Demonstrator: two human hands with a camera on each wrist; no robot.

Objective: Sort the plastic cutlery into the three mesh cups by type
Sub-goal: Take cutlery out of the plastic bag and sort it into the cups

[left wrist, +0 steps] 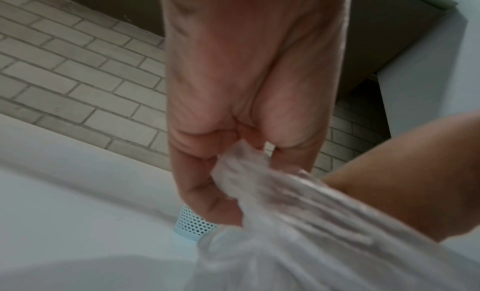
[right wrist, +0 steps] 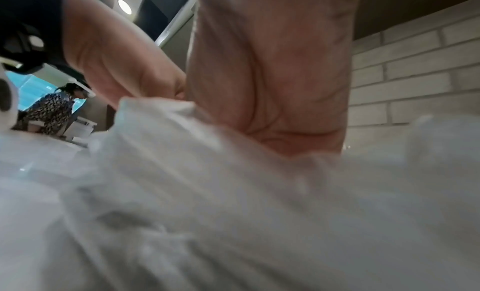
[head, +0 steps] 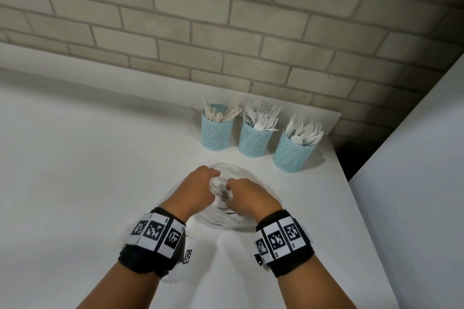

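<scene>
Three light blue mesh cups stand in a row at the back right of the white table. The left cup (head: 217,130) holds white plastic knives, the middle cup (head: 254,137) forks, the right cup (head: 293,152) spoons. In front of them lies a clear plastic bag (head: 223,218). Both hands meet at its bunched top: my left hand (head: 200,187) and my right hand (head: 247,195) each grip crumpled film. The left wrist view shows the curled fingers (left wrist: 207,184) pinching the clear plastic bag (left wrist: 272,223). In the right wrist view the bag (right wrist: 233,192) fills the lower picture and hides the fingers of my right hand (right wrist: 272,90).
A grey brick wall (head: 226,32) rises behind the table. The table's right edge (head: 351,195) drops off beside a white panel (head: 414,183). A person (right wrist: 52,112) stands far off in the right wrist view.
</scene>
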